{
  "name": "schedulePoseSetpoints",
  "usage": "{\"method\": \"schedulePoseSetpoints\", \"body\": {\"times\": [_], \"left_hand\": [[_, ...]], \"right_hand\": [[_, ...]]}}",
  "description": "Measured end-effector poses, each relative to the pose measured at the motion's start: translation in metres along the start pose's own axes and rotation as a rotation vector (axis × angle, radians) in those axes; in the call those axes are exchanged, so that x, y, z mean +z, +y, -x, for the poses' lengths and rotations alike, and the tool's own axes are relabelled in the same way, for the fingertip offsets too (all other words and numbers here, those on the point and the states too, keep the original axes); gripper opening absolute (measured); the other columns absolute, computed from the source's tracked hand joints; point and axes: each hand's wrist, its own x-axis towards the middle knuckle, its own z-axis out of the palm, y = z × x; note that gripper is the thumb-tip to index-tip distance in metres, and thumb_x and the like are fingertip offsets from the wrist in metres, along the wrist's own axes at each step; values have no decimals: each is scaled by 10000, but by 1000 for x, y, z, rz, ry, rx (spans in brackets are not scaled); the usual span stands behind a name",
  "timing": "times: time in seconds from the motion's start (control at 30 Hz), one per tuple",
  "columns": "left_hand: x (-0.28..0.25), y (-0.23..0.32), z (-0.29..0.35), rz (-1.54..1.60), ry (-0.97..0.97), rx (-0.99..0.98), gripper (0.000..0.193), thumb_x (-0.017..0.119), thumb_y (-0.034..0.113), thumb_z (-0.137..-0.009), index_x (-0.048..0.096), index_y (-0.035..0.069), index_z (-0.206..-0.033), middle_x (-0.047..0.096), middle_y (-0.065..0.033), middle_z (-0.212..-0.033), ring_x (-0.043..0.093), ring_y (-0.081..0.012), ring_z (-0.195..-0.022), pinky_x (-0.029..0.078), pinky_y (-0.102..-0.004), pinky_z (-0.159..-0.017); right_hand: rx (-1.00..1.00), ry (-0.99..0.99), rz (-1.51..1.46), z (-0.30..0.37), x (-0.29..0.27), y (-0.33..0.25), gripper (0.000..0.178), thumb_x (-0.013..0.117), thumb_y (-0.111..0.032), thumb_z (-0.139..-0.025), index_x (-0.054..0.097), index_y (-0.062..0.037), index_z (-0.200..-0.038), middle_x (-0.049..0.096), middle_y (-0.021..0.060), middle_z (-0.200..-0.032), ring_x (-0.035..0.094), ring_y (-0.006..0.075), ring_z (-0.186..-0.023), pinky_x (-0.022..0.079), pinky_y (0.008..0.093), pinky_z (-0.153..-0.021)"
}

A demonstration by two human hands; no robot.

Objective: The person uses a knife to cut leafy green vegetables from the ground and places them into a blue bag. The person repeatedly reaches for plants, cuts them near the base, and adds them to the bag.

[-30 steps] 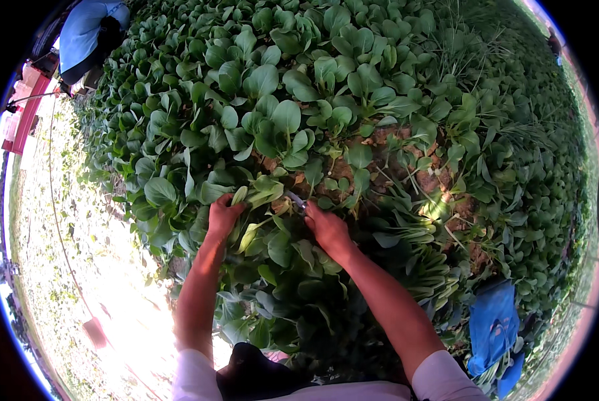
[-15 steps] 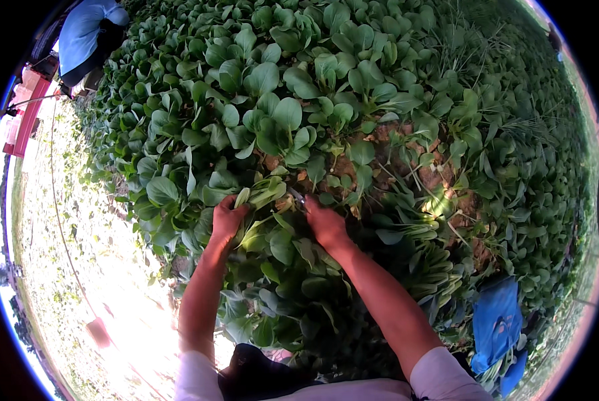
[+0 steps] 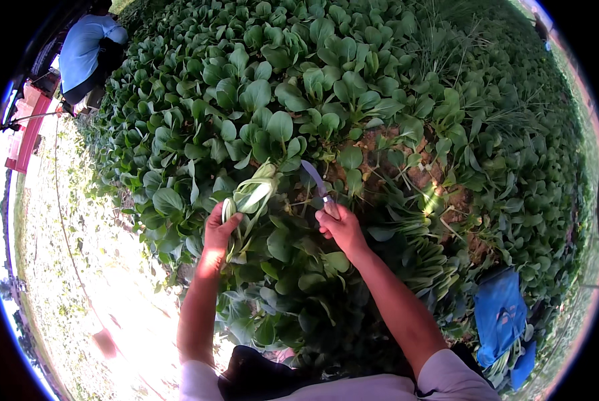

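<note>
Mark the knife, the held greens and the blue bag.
Knife [image 3: 319, 181], head view: on the curved blade.
Held greens [image 3: 255, 190], head view: on the pale stalks.
Blue bag [image 3: 499, 317], head view: on the middle of its upper face.

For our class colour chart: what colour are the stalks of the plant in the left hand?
The stalks are pale green, seen best in the head view.

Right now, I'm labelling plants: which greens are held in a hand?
The pale-stalked bunch in the left hand; no hand holds the pile at right or plants ahead.
</note>
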Motion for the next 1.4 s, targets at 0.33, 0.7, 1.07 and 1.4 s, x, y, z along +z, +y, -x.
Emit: {"method": "schedulePoseSetpoints", "body": {"times": [0.33, 0.7, 1.07, 1.4], "left_hand": [[112, 62, 38, -841, -375, 534, 551, 640, -23, -707, 501, 74, -1232, 524, -147, -1227, 489, -308, -1179, 385, -340, -997], [190, 111, 25, -660, -608, 377, 507, 729, 109, -742, 531, 64, -1207, 604, -115, -1055, 602, -237, -936, 464, -331, -855], [155, 105, 18, -197, -313, 100, 300, 686, 101, -817, 593, 62, -1099, 632, 4, -953, 564, -75, -848, 457, -256, -816], [160, 112, 37, -503, -301, 296, 367, 667, 105, -827, 468, 94, -1136, 620, -59, -931, 565, -136, -824, 464, -279, -779]], "right_hand": [[-328, 211, -36, 52, -40, -74, 290, 637, -96, -849, 571, -68, -1130, 457, -60, -697, 452, 49, -611, 479, 254, -619], [-574, 88, 226, 86, -53, -94, 463, 720, -154, -779, 530, -38, -1186, 591, 77, -951, 570, 160, -842, 465, 295, -768], [-531, 300, 253, 80, -112, -95, 367, 744, -184, -766, 606, -11, -1058, 563, 88, -890, 562, 171, -768, 464, 301, -707], [-611, 365, 355, 92, -97, -89, 338, 714, -100, -773, 586, -14, -1074, 529, 90, -985, 560, 179, -782, 472, 285, -722]]}}
